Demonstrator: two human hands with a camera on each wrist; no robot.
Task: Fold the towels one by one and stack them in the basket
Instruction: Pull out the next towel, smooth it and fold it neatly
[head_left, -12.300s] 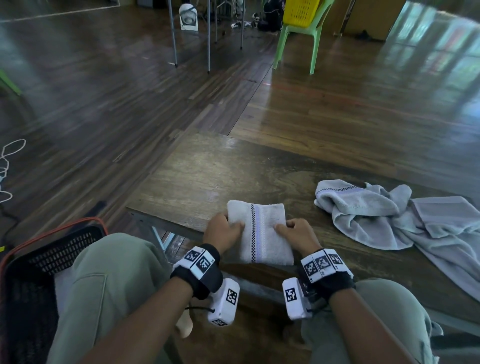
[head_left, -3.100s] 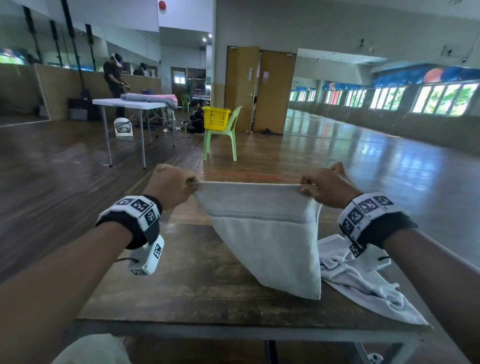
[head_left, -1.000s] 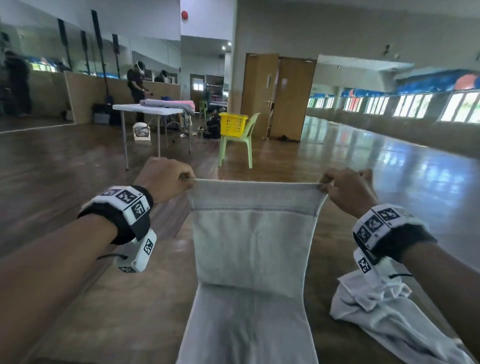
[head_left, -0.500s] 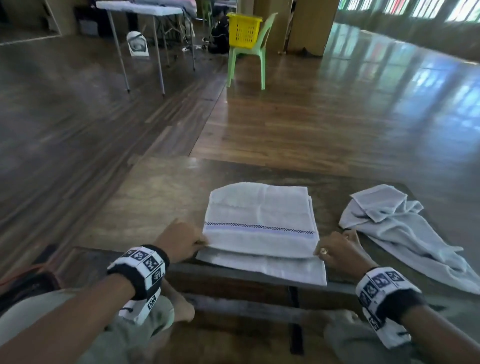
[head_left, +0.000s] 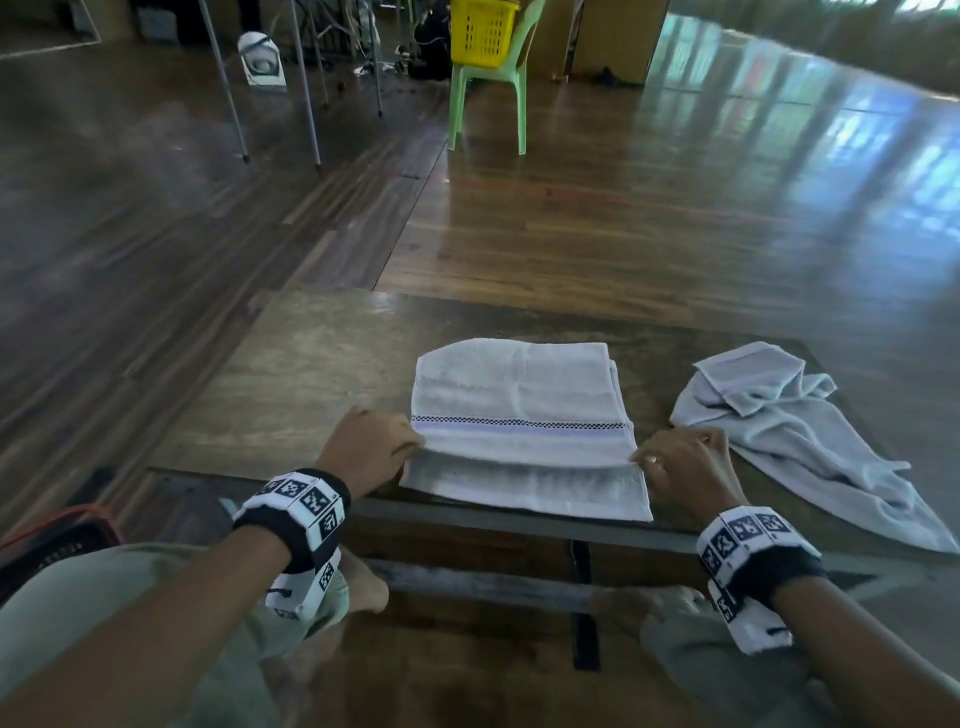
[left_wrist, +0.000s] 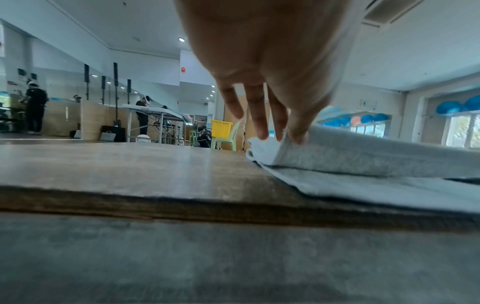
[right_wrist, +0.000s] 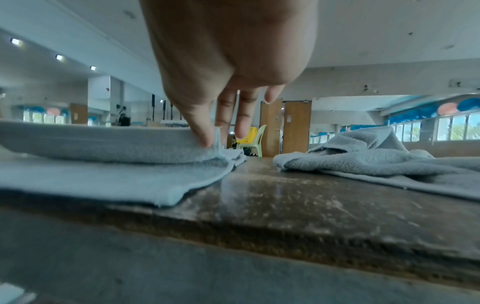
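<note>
Item: towel, table centre, near edge; folded once. My left hand and right hand pinched its upper layer's near corners. 1 crumpled towel lay unfolded, right. Basket near left; contents unseen.

The folded towel lies on the surface at its near edge, the crumpled towel to its right, apart; the basket sits below-left.
</note>
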